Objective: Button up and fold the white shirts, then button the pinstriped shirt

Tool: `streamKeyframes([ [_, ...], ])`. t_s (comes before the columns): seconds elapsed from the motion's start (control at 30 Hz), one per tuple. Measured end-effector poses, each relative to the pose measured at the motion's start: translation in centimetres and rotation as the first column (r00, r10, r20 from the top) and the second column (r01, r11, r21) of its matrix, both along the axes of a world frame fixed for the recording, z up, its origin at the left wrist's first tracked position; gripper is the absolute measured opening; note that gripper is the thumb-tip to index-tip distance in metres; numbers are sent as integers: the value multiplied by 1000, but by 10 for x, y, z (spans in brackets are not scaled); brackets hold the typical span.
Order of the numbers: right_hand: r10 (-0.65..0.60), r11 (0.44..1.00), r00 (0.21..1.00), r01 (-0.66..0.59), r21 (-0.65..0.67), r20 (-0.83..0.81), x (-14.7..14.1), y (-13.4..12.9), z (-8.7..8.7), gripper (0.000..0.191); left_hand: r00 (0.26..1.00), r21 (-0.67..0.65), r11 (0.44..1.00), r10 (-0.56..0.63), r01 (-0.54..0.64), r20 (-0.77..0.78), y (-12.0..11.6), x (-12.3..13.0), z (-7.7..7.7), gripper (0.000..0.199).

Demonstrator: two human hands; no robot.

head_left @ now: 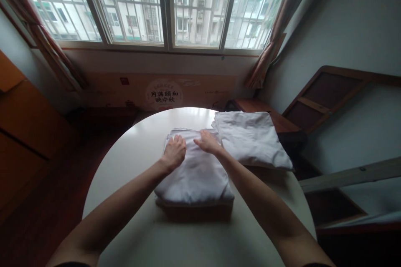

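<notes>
A stack of folded white cloth (196, 183) lies in front of me on the round table. My left hand (175, 152) rests on its far left part, the fingers slightly bent and pointing away from me. On the far right part lies my right hand (207, 142), its fingers stretched out and the thumb apart. Neither hand grips the fabric; the undersides of both are hidden. Just right of my right hand is a second stack of folded white cloth (250, 137), which touches or nearly touches the first.
The white round table (125, 175) has its curved edge on all sides. Behind it are a printed banner (194, 89) and a barred window (197, 8). A brown wooden table (266, 112) and a wooden frame (322, 91) stand at the right, orange cabinets (28, 129) at the left.
</notes>
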State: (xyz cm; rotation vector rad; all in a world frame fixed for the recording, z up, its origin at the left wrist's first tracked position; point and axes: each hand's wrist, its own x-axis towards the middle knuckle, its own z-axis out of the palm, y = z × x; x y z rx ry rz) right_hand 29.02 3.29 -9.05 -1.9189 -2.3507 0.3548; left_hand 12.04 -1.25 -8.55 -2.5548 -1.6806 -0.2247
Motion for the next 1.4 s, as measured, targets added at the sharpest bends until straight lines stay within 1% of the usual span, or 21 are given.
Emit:
streamKeyframes([
  [0.07,-8,997,1000,10,77,-19,-11,4,-4,68,999,16,999,27,-27,47,27,1,-2,49],
  [0.17,-41,989,999,41,145,-2,-14,4,-22,73,986,-97,986,144,-136,83,52,-6,-20,62],
  [0.27,-115,981,993,115,153,-6,-4,5,-34,85,978,-131,972,203,-194,56,57,-18,-33,71],
  [0.33,-181,972,983,182,145,-24,2,7,-33,89,982,-124,974,191,-188,10,53,-24,-30,73],
  [0.47,-242,961,969,246,122,-49,-1,-3,-14,88,986,-52,988,143,-148,-86,27,-28,-3,68],
  [0.5,-202,969,978,207,138,-52,-3,-13,-8,88,990,-11,994,111,-113,-84,14,-28,3,66],
  [0.57,-21,978,999,30,204,-48,-5,-44,-1,90,999,56,998,-3,6,-44,-17,-29,8,65],
  [0.67,329,906,944,-315,281,-3,-2,-101,-6,89,976,36,975,-220,219,11,-71,-34,-3,71],
  [0.7,404,880,915,-391,270,11,2,-118,-10,87,960,10,960,-279,279,15,-86,-37,-11,74],
  [0.77,474,857,881,-466,222,19,10,-142,-19,84,940,-36,939,-341,342,18,-107,-43,-26,77],
  [0.83,478,864,878,-472,176,9,20,-154,-26,82,938,-63,936,-346,347,25,-116,-50,-37,81],
  [0.9,452,883,892,-446,148,-14,31,-160,-28,83,946,-80,943,-322,324,44,-117,-54,-43,84],
  [1.03,348,936,933,-341,92,-86,55,-174,-27,80,957,-152,949,-258,278,136,-114,-59,-41,87],
  [1.13,233,972,953,-228,48,-194,71,-189,-31,76,930,-246,930,-191,274,314,-112,-63,-38,83],
  [1.2,97,995,930,-101,5,-353,76,-196,-32,75,853,-301,937,8,175,522,-109,-64,-37,78],
  [1.23,-9,999,883,-7,-32,-468,77,-196,-30,73,754,-344,935,165,85,636,-106,-64,-35,75],
  [1.27,-130,991,794,93,-92,-594,77,-194,-27,70,601,-406,914,329,-7,729,-104,-64,-32,72],
  [1.3,-249,968,663,176,-176,-706,75,-191,-22,66,415,-480,874,463,-69,783,-102,-63,-28,69],
  [1.33,-351,936,508,223,-274,-786,73,-185,-16,60,236,-551,832,551,-71,801,-100,-61,-22,65],
  [1.37,-430,901,358,227,-370,-829,70,-178,-8,54,97,-607,794,605,-4,790,-98,-58,-16,61],
  [1.4,-494,868,236,193,-458,-837,67,-169,0,47,8,-646,757,649,101,761,-96,-56,-9,58],
])
